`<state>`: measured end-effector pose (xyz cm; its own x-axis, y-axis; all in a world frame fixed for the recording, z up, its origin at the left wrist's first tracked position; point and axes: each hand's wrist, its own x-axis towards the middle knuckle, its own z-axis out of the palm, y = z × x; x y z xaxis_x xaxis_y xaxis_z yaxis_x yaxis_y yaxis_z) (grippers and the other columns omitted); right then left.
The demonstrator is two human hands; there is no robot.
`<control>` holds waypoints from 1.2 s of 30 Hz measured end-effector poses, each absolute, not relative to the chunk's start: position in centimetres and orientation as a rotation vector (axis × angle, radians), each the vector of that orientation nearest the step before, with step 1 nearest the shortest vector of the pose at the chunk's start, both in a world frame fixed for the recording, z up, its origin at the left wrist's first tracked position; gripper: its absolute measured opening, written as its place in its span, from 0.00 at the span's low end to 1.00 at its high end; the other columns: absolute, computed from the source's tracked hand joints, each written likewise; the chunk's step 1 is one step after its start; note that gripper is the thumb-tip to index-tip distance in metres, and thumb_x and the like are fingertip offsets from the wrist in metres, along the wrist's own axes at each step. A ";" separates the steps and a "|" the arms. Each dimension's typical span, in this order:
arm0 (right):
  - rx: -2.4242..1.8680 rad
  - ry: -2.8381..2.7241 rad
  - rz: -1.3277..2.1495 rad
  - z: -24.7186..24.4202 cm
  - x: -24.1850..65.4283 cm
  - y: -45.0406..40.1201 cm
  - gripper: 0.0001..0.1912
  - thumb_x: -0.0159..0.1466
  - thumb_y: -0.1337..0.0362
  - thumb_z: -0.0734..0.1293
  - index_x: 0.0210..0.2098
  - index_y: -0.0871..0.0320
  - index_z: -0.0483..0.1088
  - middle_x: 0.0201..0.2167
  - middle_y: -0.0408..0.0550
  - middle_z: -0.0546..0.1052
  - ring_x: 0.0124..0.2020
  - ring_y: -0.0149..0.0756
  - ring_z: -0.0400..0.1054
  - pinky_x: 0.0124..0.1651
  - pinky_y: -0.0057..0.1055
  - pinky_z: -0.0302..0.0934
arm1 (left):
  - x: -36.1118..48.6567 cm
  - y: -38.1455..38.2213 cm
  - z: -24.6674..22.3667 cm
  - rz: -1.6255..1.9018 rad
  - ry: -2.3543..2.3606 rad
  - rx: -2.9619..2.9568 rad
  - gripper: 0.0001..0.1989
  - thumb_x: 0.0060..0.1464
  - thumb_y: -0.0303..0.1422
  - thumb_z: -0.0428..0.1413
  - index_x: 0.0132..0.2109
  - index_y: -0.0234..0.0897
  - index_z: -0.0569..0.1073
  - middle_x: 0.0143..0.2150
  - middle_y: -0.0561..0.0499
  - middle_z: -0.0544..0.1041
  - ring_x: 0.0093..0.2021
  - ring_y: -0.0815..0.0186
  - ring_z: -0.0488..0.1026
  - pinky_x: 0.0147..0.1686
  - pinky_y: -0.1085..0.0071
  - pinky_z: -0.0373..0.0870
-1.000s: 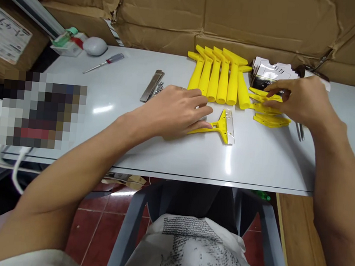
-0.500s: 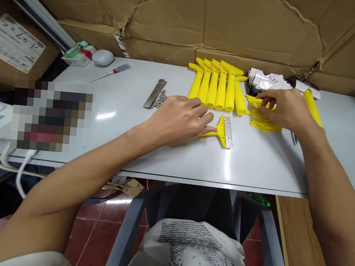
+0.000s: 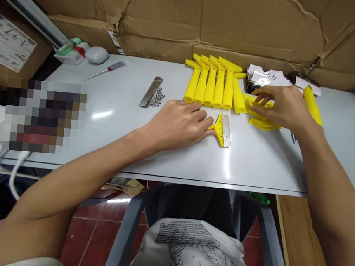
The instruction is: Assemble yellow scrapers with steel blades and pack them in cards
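Note:
My left hand [image 3: 181, 125] is closed round the handle of a yellow scraper [image 3: 218, 130], just above the table. The scraper's head points right and carries a clear strip along its edge; most of its handle is hidden under my fingers. My right hand [image 3: 279, 104] reaches over a small pile of flat yellow plastic pieces [image 3: 263, 124]. Its thumb and fingers are apart, around the upper pieces and seemingly touching them. Between the hands, several yellow handles [image 3: 211, 86] lie side by side in a row.
Left of the row lie metal blades [image 3: 151, 92] and small screws [image 3: 158, 97]. A screwdriver [image 3: 105, 71] lies farther left, near a white mouse [image 3: 97, 55]. Printed cards [image 3: 267, 79] are stacked behind my right hand, with another yellow handle [image 3: 313, 105] beside it. Cardboard [image 3: 163, 16] walls the back.
The fingers of my right hand have spread a little over the yellow pieces. My left hand has slid slightly toward the scraper's head. The view has shifted slightly.

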<state>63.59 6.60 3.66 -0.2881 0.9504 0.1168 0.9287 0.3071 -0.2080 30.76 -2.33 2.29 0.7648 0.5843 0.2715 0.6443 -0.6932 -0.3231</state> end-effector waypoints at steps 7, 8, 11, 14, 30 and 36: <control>-1.584 -2.417 0.255 4.0 63.3 6.1 0.25 0.69 0.57 0.83 0.64 0.54 0.86 0.61 0.60 0.82 0.50 0.51 0.80 0.62 0.50 0.70 | 30.1 -3.2 3.5 -0.225 -0.953 -2.584 0.20 0.87 0.39 0.50 0.51 0.41 0.86 0.44 0.44 0.89 0.44 0.51 0.86 0.33 0.60 0.70; -1.580 -2.410 0.262 4.1 63.2 6.0 0.22 0.71 0.57 0.81 0.62 0.53 0.86 0.62 0.60 0.82 0.49 0.51 0.79 0.63 0.51 0.71 | 30.1 -3.2 3.6 -0.241 -0.957 -2.572 0.19 0.86 0.38 0.51 0.52 0.41 0.86 0.46 0.43 0.90 0.46 0.50 0.86 0.34 0.59 0.72; -1.619 -2.455 0.332 4.2 63.0 6.0 0.20 0.71 0.56 0.82 0.60 0.51 0.86 0.55 0.56 0.84 0.49 0.52 0.78 0.62 0.52 0.70 | 30.4 -3.4 3.5 -0.305 -0.895 -2.599 0.17 0.86 0.38 0.51 0.60 0.39 0.85 0.58 0.39 0.90 0.56 0.46 0.86 0.41 0.54 0.82; -1.676 -2.516 0.396 4.2 63.1 6.2 0.29 0.68 0.53 0.85 0.66 0.52 0.84 0.52 0.56 0.83 0.51 0.54 0.77 0.62 0.51 0.70 | 31.0 -3.5 2.8 -0.300 -0.771 -2.708 0.19 0.84 0.37 0.54 0.68 0.33 0.82 0.71 0.34 0.84 0.70 0.40 0.81 0.58 0.45 0.87; -1.384 -2.427 0.814 6.8 65.8 5.9 0.19 0.65 0.45 0.82 0.43 0.54 0.89 0.33 0.47 0.81 0.33 0.36 0.67 0.38 0.38 0.55 | 31.2 -1.5 -1.1 -0.363 -0.660 -2.896 0.25 0.79 0.18 0.50 0.74 0.30 0.79 0.73 0.38 0.84 0.73 0.46 0.76 0.66 0.52 0.85; -1.136 -2.536 0.478 8.2 63.1 2.3 0.10 0.67 0.54 0.75 0.34 0.54 0.79 0.33 0.48 0.81 0.32 0.38 0.68 0.41 0.40 0.56 | 31.0 -1.3 -1.2 -0.475 -0.650 -2.901 0.22 0.79 0.18 0.49 0.66 0.28 0.84 0.63 0.38 0.88 0.67 0.46 0.80 0.57 0.55 0.88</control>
